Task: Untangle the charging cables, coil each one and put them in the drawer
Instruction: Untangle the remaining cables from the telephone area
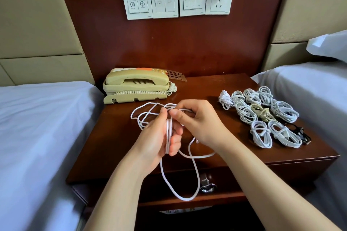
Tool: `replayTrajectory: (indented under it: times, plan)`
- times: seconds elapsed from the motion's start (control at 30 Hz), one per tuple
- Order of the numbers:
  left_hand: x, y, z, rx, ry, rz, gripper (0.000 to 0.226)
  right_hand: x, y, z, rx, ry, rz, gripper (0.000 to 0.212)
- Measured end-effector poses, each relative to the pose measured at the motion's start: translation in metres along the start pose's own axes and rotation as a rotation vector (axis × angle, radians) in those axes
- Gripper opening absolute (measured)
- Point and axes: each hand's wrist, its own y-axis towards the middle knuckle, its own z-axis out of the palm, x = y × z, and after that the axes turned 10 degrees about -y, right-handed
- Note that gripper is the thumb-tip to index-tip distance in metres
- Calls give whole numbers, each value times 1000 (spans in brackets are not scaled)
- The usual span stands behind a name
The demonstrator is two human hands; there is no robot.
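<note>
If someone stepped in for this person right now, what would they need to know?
Left hand grips loops of the white cable; right hand pinches it at the top, mid-coil.
Loose cable lies on the nightstand and hangs in front of the drawer.
Done: a batch of coiled cables sits on the nightstand's right side.
Left: finish this coil, then put everything in the drawer.

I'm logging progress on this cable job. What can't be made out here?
- Drawer: head view, arms and the hanging cable cover it; contents unseen.
- Cable's tangle: head view, partly covered by left hand and right hand.
- Black cable: head view, too small and dark to tell whether coiled.
- Switch labels: head view, too small to read.
</note>
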Motion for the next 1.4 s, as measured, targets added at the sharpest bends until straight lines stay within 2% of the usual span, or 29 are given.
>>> replayTrajectory:
  times: [0.13, 0.23, 0.33, 0.5, 0.63, 0.7, 0.8, 0.93, 1.0, 1.1, 1.2, 1.3, 1.4]
  plan:
    - [0, -3, 1, 68, -50, -41, 55, -6, 2, -4, 31, 67, 30, 26]
    - [0, -7, 1, 145, -31, -19, 44, -8, 0, -8, 95, 81, 52, 33]
    - [0, -8, 1, 167, 6, 20, 42, -12, -2, -10, 159, 71, 79, 38]
    - [0, -6, 1, 79, -107, 99, 52, -15, -4, -9, 265, -23, 171, 39]
    - [-4, -1, 1, 29, -350, 109, 60, -9, -10, -8, 412, -121, 140, 31]
    - [-6, 1, 1, -13, -400, 105, 65, -5, -11, -7, 449, -189, 104, 30]
    - [-6, 3, 1, -129, -406, 146, 54, 4, -13, -3, 484, -340, 37, 26]
    - [-4, 7, 3, -224, -395, 194, 42, 19, -17, -5, 498, -628, 14, 38]
    - [-4, 10, 1, -275, -366, 244, 41, 24, -20, -3, 508, -696, -29, 32]
    - [0, 15, -4, -372, -201, 322, 42, 26, -21, 4, 524, -716, -60, 40]
    - [5, 18, -3, -439, 19, 354, 44, 14, -22, 13, 499, -614, -55, 36]
    - [7, 21, -6, -471, 114, 367, 46, 0, -21, 19, 421, -492, -35, 26]
    - [9, 25, -14, -531, 259, 399, 46, -4, -21, 24, 372, -470, -45, 18]
